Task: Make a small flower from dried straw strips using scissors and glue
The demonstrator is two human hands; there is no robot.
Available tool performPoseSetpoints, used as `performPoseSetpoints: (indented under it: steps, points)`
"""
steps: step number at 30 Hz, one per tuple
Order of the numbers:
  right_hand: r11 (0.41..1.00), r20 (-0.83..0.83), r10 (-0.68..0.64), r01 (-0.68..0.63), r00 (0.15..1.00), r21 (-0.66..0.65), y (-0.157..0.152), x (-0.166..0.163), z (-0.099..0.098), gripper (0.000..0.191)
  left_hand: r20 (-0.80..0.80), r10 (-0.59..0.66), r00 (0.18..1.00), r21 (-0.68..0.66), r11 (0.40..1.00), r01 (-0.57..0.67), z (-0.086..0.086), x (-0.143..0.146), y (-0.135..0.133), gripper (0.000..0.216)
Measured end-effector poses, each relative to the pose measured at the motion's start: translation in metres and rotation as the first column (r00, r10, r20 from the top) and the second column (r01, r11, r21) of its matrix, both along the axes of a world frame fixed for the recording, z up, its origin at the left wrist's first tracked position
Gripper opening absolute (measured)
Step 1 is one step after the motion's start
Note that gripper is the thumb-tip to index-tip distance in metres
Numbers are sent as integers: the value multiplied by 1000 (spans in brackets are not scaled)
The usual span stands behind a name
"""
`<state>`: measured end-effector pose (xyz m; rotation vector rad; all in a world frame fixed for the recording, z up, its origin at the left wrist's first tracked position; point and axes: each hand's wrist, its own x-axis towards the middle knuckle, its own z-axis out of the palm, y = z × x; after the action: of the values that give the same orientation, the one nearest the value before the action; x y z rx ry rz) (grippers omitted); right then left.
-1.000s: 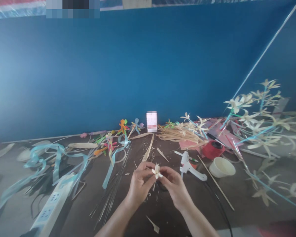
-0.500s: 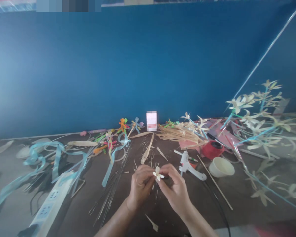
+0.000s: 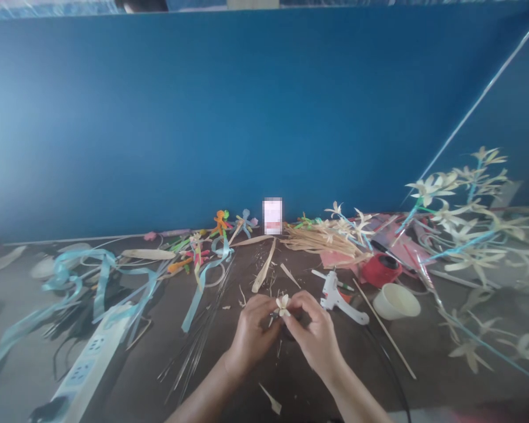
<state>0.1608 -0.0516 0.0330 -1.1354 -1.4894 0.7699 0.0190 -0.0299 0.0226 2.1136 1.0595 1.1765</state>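
Note:
A small cream-white artificial flower [image 3: 283, 305] with several petals is held between my two hands, above the dark table. My left hand [image 3: 256, 329] has its fingers closed at the flower's left side; a small dark bit shows by those fingertips. From the right, my right hand [image 3: 312, 329] pinches the flower between thumb and forefinger. The underside of the flower is hidden. Beyond the hands lie a dry husk strip [image 3: 265, 265] and small scraps. A white glue gun [image 3: 341, 299] lies just right of my right hand.
To the right are a white cup [image 3: 397, 301], a red roll [image 3: 381, 269], a thin stick [image 3: 385, 329] and finished flower stems [image 3: 462, 235]. On the left lie blue ribbon [image 3: 101, 276], thin wires [image 3: 203, 311] and a power strip [image 3: 88, 364]. A blue panel [image 3: 264, 117] stands behind.
The flower has turned slightly and shifted a little to the right in my fingers. A dark bit now shows beside it at the left fingertips. The hands stay nearly in place.

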Motion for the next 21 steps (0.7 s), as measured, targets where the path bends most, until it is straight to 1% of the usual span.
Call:
performPoseSetpoints:
  steps: [2,4,9,13,16,18,21]
  points:
    - [1000,4,2,-2,1000,-13,1,0,-1,8,20,50,999,-1,999,-50,-2,0,0,16]
    - [1000,5,5,-5,1000,-29,0,0,-1,8,44,73,996,9,997,-73,-4,0,-1,14]
    - [999,40,25,-23,999,-45,-2,1,2,7,91,97,991,-12,995,-96,-6,0,-1,12]
    - [999,41,22,-20,999,-49,-1,7,7,9,76,118,990,-51,992,-114,-3,-1,-1,13]
    - [991,-24,12,-15,1000,-130,2,15,14,15,57,103,993,-53,994,-100,-4,-2,-1,15]
    - [977,-58,59,-69,997,-201,5,20,20,18,41,89,995,-39,995,-87,-5,-3,0,17]
    - [953,-14,175,-172,985,-251,11,23,29,14,18,69,997,-3,998,-69,-8,-3,1,20]
